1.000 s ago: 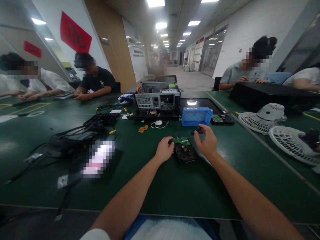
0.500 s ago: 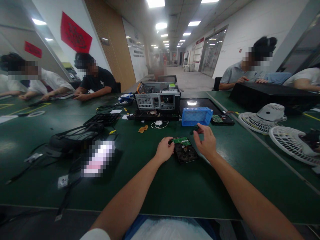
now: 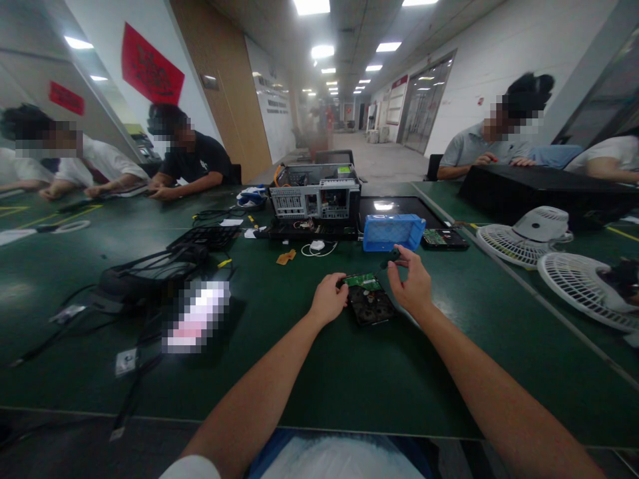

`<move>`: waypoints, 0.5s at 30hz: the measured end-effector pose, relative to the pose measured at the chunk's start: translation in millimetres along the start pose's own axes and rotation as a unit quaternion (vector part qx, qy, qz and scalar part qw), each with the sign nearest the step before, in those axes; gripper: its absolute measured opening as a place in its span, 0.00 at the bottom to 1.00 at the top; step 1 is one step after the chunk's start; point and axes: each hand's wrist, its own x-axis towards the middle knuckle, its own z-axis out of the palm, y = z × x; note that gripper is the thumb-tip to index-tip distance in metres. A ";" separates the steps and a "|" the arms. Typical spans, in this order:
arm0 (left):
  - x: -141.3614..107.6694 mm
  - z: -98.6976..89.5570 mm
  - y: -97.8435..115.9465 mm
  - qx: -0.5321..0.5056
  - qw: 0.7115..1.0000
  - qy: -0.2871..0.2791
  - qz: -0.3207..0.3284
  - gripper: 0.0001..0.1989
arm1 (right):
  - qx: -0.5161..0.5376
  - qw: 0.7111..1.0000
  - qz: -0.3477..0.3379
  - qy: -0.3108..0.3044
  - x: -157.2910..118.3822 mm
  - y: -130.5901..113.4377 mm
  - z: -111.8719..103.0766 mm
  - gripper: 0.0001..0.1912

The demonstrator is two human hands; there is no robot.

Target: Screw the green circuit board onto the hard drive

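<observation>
A hard drive (image 3: 372, 306) lies on the green table with its green circuit board facing up. My left hand (image 3: 329, 297) is closed on the drive's left edge near the top corner, fingers and thumb at its side. Just above the drive's upper right, my right hand (image 3: 412, 279) pinches a small dark green object (image 3: 390, 258) between thumb and fingers; its exact kind is too small to make out. Behind that hand stands a blue plastic box (image 3: 392, 234), tilted with its inside showing.
An opened computer case (image 3: 314, 193) stands ahead, by a dark flat panel (image 3: 399, 207). Another circuit-board unit (image 3: 444, 239) lies right of the box. White fan parts (image 3: 529, 233) are at right, a glowing phone (image 3: 197, 316) and cables at left. Other people sit around the table.
My right hand has shifted very slightly, and the small dark object shows a little more clearly in its fingers. The left hand and the hard drive stay almost where they were.
</observation>
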 end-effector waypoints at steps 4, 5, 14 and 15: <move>2.0 2.2 -4.6 0.009 1.000 0.005 0.010 0.18 | 0.002 1.000 0.022 0.018 -1.6 0.7 1.9 0.22; 2.3 2.4 -5.5 0.009 1.000 0.006 0.011 0.18 | -0.001 0.999 0.029 0.026 -1.9 0.8 2.5 0.23; 2.2 -0.3 -3.7 0.007 1.000 -0.001 0.009 0.19 | -0.037 0.998 0.015 0.040 0.0 3.8 2.3 0.21; 2.1 -0.4 -3.3 0.008 1.000 -0.004 0.007 0.19 | -0.038 0.999 0.010 0.037 0.0 4.3 1.8 0.21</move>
